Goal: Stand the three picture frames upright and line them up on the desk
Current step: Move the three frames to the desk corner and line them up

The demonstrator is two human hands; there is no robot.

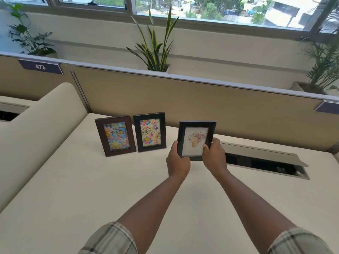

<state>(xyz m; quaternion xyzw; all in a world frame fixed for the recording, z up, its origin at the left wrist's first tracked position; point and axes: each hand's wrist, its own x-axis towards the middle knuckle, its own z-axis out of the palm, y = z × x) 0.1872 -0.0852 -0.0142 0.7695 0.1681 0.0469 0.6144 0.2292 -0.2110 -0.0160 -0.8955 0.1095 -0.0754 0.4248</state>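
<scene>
Checked sleeves (111, 239) sit closest to view, both forearms bare and reaching forward over the cream worktop (73, 189). Left hand (177, 160) and right hand (213, 155) share one grip on a black picture frame (197, 139): each hand is closed on a lower corner, thumbs on the front face, the remaining fingers hidden behind. That frame is upright and faces the person, with a pale floral print behind the glass. Its bottom edge is covered by the hands, so I cannot tell whether it touches the worktop or is held just above it.

Off to the left, apart from the held one, two more frames stand on the worktop, both leaning back a little. Nearer is a black frame with a birthday card (150, 132); just beside that, almost touching, stands a brown frame with a picture of coloured flowers (115, 135). Those two form a short row in front of the tan partition (183, 99).

Right of the hands, a cable hatch (264, 160) in the worktop lies open, its grey lid tipped up. On the partition's left end hangs a dark plate reading 473 (40, 66). Beyond the partition, a spiky potted plant (156, 46) stands below the window (201, 10), with other leafy plants at the far left and far right.
</scene>
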